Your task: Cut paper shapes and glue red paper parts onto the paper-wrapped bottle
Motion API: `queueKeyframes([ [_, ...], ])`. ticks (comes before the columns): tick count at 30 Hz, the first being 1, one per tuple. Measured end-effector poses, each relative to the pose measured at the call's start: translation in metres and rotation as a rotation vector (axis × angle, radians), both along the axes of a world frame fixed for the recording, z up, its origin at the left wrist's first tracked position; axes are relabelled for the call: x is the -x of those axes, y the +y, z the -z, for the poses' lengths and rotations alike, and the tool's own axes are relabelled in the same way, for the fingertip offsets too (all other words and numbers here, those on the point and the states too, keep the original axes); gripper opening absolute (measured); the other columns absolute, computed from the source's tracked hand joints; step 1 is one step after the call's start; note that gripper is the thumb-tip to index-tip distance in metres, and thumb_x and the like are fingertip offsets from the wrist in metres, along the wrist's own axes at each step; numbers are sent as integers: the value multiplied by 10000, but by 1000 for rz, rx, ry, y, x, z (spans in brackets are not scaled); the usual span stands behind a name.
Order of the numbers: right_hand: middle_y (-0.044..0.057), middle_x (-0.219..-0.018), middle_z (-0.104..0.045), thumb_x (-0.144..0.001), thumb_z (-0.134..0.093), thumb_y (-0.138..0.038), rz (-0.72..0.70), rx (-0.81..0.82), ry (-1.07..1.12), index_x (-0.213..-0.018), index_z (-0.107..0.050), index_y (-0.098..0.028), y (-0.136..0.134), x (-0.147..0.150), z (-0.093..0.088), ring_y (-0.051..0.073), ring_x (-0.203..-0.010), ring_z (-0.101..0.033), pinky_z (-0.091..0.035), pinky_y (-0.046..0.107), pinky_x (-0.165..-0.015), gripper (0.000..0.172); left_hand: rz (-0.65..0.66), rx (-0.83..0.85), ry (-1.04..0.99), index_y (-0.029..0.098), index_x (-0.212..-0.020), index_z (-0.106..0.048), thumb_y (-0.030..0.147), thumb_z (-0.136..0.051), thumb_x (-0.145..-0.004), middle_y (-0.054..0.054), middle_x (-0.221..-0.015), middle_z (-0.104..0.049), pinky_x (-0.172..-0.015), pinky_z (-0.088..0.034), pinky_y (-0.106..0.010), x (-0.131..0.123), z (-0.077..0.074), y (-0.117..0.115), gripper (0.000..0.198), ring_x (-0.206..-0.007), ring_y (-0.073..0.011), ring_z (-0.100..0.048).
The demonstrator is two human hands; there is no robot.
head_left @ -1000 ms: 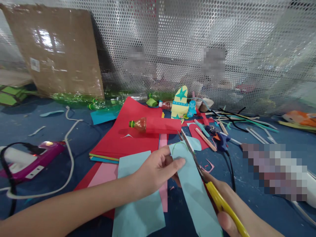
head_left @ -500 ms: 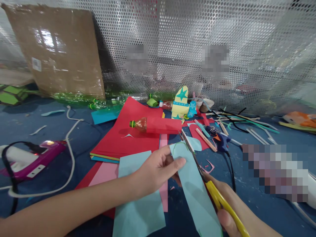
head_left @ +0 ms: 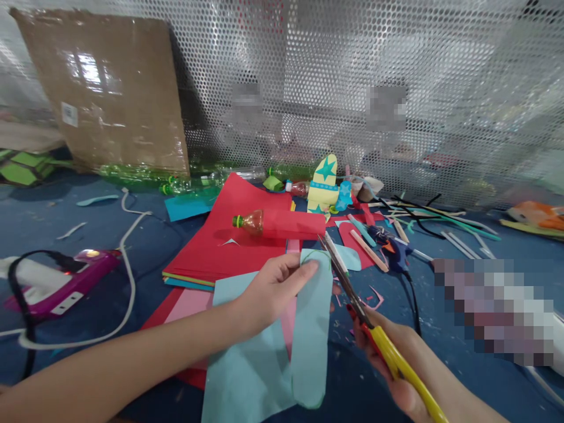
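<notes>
My left hand pinches the top of a long light-blue paper strip, which hangs down with rounded ends and green pen lines near both. Closed around the yellow handles of a pair of scissors is my right hand. The scissor blades look nearly closed and point up and away, just right of the strip's top, apart from it. Under my left forearm lies a larger light-blue sheet. Beyond my hands, a bottle wrapped in red paper rests on a stack of red sheets.
A glue gun lies right of the scissors, its cord trailing forward. Paper scraps and thin sticks are scattered on the right. Leftward sits a purple power strip with a white cable. Cardboard leans against the perforated metal panel.
My left hand has shifted slightly left and turned the strip nearly vertical, away from the scissors. The strip's lower rounded end now shows. The scissors stay in my right hand.
</notes>
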State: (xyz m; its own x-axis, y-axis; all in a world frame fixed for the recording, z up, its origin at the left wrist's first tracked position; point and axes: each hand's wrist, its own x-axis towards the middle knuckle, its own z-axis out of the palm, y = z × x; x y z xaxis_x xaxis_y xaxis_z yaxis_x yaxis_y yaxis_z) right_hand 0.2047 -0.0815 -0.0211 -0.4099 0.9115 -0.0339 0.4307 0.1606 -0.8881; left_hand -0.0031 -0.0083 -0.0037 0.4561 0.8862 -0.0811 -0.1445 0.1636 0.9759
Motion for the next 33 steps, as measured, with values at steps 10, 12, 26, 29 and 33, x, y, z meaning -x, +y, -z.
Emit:
queueKeyframes([
  [10,11,-660,-473,-712,-265,-878,-57,-172,-99,-928,-536,-181,0,-3,3,145,-532,-424,-403,248,-441,778,53,-48,116,159,-723,-613,579,-594,-802,-25,-637,-659,-511,-462,-237,3,3,2,428,-600,-169,-639],
  [12,77,-773,-573,-760,-271,-836,-56,-258,-124,-1100,-543,-155,-3,-7,13,189,-601,-514,-480,301,-547,809,72,-72,137,153,-729,-628,563,-564,-833,-35,-663,-675,-510,-466,-233,3,4,3,428,-592,-161,-638],
  [26,75,-812,-539,-746,-282,-849,-36,-190,-79,-1247,-441,-142,-3,-7,14,183,-593,-510,-438,281,-465,881,167,80,-171,169,-763,-684,432,-632,-838,-10,-715,-731,-580,-538,-200,0,0,-2,278,-627,-128,-684],
  [29,41,-760,-507,-738,-280,-856,-55,-177,-63,-1185,-469,-152,-2,-7,14,150,-534,-453,-408,266,-435,855,167,86,-171,168,-763,-688,424,-635,-839,-14,-715,-733,-572,-536,-194,1,1,-3,273,-621,-126,-685],
  [33,24,-749,-487,-755,-246,-847,-77,-162,-51,-1109,-488,-163,0,-6,12,127,-503,-406,-387,258,-423,807,165,84,-169,166,-785,-692,414,-630,-847,-21,-732,-737,-577,-542,-202,1,1,-2,263,-622,-129,-686],
])
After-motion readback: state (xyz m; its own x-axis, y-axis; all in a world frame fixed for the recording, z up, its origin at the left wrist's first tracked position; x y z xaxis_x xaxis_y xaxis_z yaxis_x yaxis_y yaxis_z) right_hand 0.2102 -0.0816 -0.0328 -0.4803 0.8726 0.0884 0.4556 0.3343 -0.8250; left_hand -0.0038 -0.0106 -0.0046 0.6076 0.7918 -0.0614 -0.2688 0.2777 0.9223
